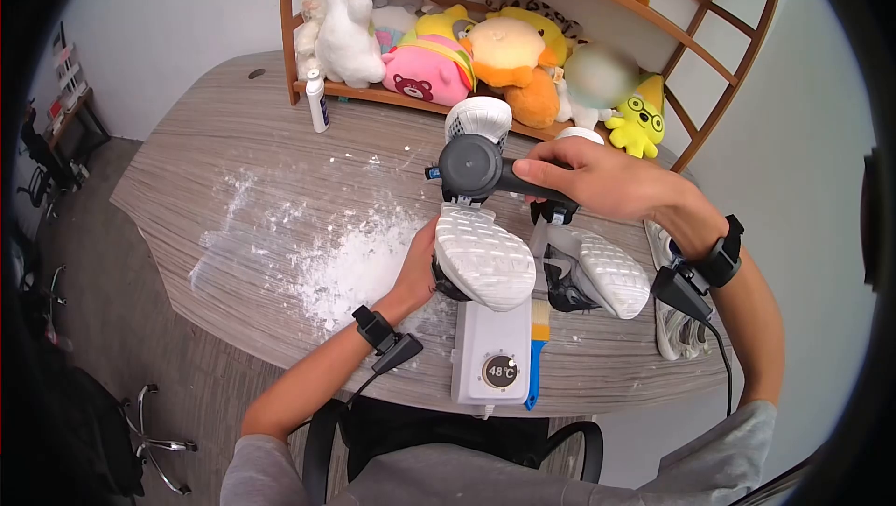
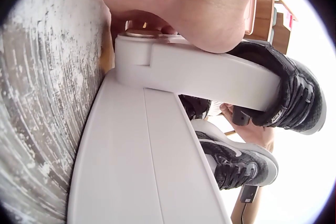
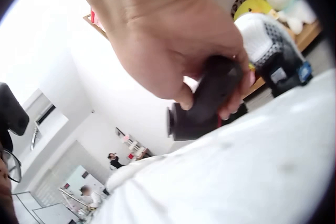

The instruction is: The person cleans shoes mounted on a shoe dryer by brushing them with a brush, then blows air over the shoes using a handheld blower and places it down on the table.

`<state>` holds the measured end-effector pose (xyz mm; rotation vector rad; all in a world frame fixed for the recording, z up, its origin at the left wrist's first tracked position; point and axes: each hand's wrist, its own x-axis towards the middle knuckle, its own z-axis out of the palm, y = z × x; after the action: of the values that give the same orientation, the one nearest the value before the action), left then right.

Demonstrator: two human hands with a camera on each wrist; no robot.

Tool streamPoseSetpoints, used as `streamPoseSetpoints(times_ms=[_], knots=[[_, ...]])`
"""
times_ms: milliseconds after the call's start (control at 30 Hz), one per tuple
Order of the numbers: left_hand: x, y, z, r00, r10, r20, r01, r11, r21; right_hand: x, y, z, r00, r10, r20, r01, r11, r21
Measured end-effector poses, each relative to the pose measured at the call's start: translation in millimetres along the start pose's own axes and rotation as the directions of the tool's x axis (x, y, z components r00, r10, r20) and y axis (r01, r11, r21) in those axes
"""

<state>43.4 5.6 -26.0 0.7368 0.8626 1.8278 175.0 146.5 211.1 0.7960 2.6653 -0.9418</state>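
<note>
My right hand (image 1: pixel 611 175) grips the handle of a black hair-dryer-shaped device (image 1: pixel 469 167), its round head over the shoes. A white shoe dryer (image 1: pixel 474 357) reading 48°C stands on the table, with black-and-grey sneakers on its arms. Soles face up on the near sneaker (image 1: pixel 485 259) and the one to its right (image 1: pixel 611 273). Behind the device shows another shoe's white toe (image 1: pixel 479 119). Low on the left, my left hand (image 1: pixel 417 268) holds the dryer at its arm joint (image 2: pixel 142 50), fingers mostly hidden behind it.
White powder (image 1: pixel 355 263) is spread over the table's left and middle. A blue-handled brush (image 1: pixel 536 361) lies along the dryer's right side. More shoes (image 1: pixel 677 319) sit at the right edge. A white bottle (image 1: pixel 317 100) stands near the shelf (image 1: pixel 294 21) of plush toys.
</note>
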Motion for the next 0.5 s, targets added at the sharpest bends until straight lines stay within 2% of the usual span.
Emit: streamPoseSetpoints(times_ms=[67,100,167,200,267,300,367,400,467,500], knots=[[-4.5,5.1,8.8,0.996,0.024,-0.084,-0.011,0.989,0.147,-5.6,-1.7,-0.6,1.000,-0.009,0.001,0.009,1.000,-0.004],[-3.0,1.6,5.0,0.996,0.026,-0.084,-0.013,0.989,0.147,-7.5,-3.4,-0.5,1.000,-0.018,0.002,0.018,1.000,-0.005],[0.7,-5.1,-3.1,0.993,0.120,-0.015,-0.115,0.976,0.187,-2.7,3.3,0.9,0.998,-0.065,0.009,0.065,0.998,0.019],[0.7,-4.6,-3.2,0.993,0.117,-0.015,-0.112,0.976,0.187,-1.1,5.7,1.7,0.994,-0.110,0.013,0.109,0.993,0.044],[-0.1,0.9,0.5,0.997,-0.025,-0.074,0.032,0.995,0.091,-1.7,4.2,0.7,0.990,-0.139,0.008,0.138,0.988,0.074],[-2.4,3.9,4.2,0.997,-0.027,-0.073,0.034,0.995,0.090,-1.6,3.2,0.1,0.985,-0.172,0.002,0.171,0.980,0.101],[-5.8,8.3,10.1,0.997,0.062,-0.038,-0.056,0.987,0.154,-1.0,7.0,-1.9,0.988,-0.155,-0.013,0.155,0.981,0.120],[-5.5,7.1,8.7,0.997,0.062,-0.040,-0.055,0.987,0.154,-0.7,9.5,-3.0,0.990,-0.138,-0.027,0.141,0.980,0.138],[-2.8,0.3,2.1,0.991,0.130,-0.024,-0.117,0.945,0.306,-0.9,14.9,-4.0,0.988,-0.155,-0.008,0.155,0.977,0.148],[0.4,-6.2,-5.1,0.991,0.128,-0.023,-0.115,0.945,0.306,-0.9,17.2,-3.7,0.985,-0.171,0.009,0.168,0.973,0.159]])
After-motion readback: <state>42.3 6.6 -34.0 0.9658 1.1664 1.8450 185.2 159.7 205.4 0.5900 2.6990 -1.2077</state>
